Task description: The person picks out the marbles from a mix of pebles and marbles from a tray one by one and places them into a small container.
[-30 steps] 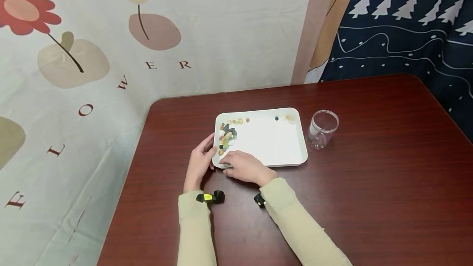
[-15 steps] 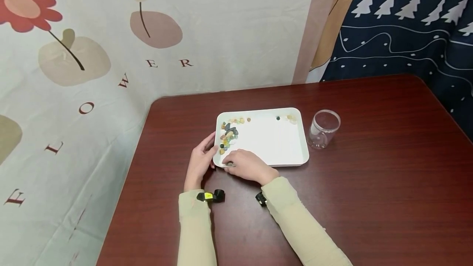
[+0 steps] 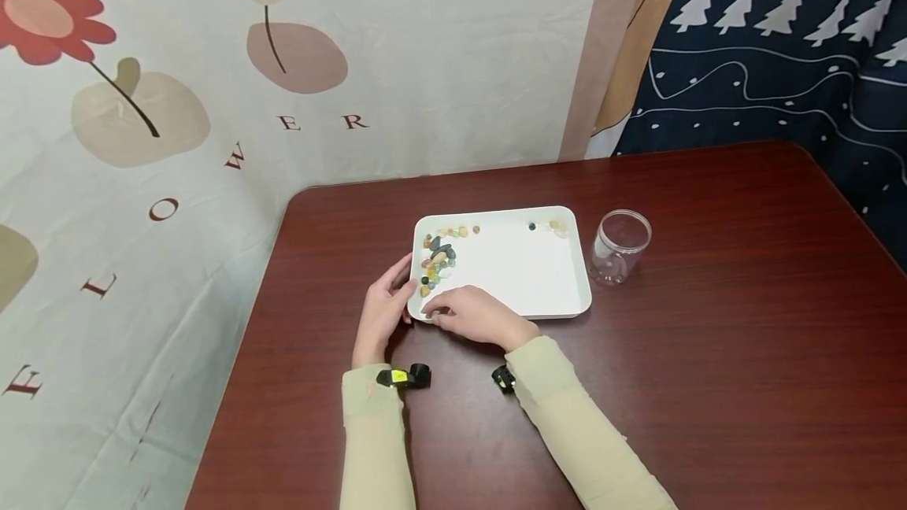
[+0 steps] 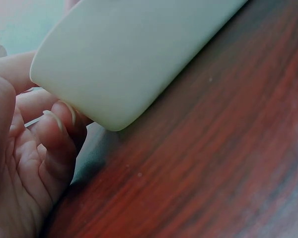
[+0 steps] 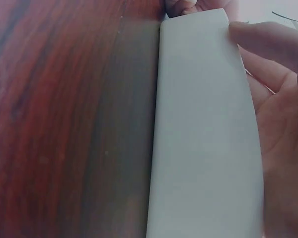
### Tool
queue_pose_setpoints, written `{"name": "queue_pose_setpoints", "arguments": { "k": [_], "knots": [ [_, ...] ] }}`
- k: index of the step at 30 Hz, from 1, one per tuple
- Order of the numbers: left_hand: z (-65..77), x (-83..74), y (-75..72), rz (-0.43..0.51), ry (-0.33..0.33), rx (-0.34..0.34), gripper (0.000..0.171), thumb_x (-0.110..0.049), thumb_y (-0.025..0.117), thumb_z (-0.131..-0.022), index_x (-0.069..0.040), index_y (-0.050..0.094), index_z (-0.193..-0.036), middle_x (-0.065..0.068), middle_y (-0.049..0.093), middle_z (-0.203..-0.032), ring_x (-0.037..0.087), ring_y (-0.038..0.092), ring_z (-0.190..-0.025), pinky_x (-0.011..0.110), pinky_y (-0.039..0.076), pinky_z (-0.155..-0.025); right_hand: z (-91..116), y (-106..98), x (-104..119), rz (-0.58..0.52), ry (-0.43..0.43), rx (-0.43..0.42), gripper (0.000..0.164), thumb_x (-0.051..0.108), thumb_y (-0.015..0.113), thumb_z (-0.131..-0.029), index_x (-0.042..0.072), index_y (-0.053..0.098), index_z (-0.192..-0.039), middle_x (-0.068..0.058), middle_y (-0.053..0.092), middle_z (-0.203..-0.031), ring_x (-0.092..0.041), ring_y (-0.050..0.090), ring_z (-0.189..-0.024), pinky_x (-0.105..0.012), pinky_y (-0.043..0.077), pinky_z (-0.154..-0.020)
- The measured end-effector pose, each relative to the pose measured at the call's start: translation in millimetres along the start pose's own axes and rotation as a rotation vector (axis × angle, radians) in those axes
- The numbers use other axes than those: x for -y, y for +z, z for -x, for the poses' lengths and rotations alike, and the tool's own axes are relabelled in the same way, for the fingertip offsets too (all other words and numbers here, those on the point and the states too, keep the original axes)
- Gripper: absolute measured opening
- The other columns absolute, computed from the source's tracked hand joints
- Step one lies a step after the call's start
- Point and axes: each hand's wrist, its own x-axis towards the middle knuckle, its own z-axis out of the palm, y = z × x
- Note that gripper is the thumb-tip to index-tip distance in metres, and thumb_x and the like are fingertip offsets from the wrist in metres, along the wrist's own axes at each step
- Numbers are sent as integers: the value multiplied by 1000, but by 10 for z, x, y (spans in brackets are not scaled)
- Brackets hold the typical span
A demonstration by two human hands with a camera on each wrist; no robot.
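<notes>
A white tray [image 3: 510, 274] lies on the dark red table. My left hand [image 3: 383, 312] holds its left end, thumb at the rim and the other fingers along the outer side. In the left wrist view, curled fingers [image 4: 57, 129] sit against the tray corner. My right hand [image 3: 478, 315] reaches over the near rim into the near left corner, its fingers bent down. Whether a stone is between those fingertips is hidden. Small coloured stones [image 3: 438, 262] cluster along the tray's left side, several dark grey, others yellow, green and brown.
A clear jar [image 3: 620, 249] stands open-topped just right of the tray. At the tray's far right lie a dark green stone [image 3: 532, 227] and pale yellowish stones [image 3: 557, 227]. Printed cloth [image 3: 439, 61] hangs behind the table [image 3: 744, 297].
My right hand shifts slightly within the near left corner; a dark stone seen by its fingertips half a second ago is now mostly covered. My left hand stays on the tray.
</notes>
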Motion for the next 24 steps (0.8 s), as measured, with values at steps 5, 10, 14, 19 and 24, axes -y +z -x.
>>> {"name": "queue_pose_setpoints", "arguments": {
  "k": [5,10,14,19,24],
  "knots": [
    [37,-117,-6,23,-22,9,46,-15,57,-87,-20,47,-131,7,51,-126,20,46,-39,34,42,-35,8,-14,10,-2,-31,-38,19,15,56,-87,18,69,-100,8,63,-97,-2,54,-90,-20,43,-82],
    [88,-240,8,14,-10,18,47,-9,55,-87,-10,44,-133,14,49,-127,23,46,-41,35,42,-36,25,-30,26,-22,-31,-78,16,13,59,-84,18,70,-95,10,64,-93,-2,55,-88,-19,43,-80],
    [82,-214,4,12,-11,20,46,-11,55,-87,-12,45,-132,13,49,-127,22,46,-40,35,42,-36,33,-43,23,-38,-11,-113,15,15,61,-83,19,71,-95,11,64,-95,-2,55,-91,-19,43,-82],
    [24,-66,-5,26,-16,13,45,-17,58,-87,-21,48,-131,6,51,-126,19,45,-39,34,41,-34,47,-77,9,-44,-17,-194,14,16,63,-82,20,69,-95,12,59,-98,-3,53,-89,-20,43,-78],
    [3,16,3,1,-8,-16,44,-21,58,-86,-27,49,-128,1,53,-123,19,45,-38,35,42,-35,77,-118,-6,-41,-24,-267,14,18,63,-83,21,68,-96,13,59,-96,-3,53,-84,-19,43,-74]
  ]
}}
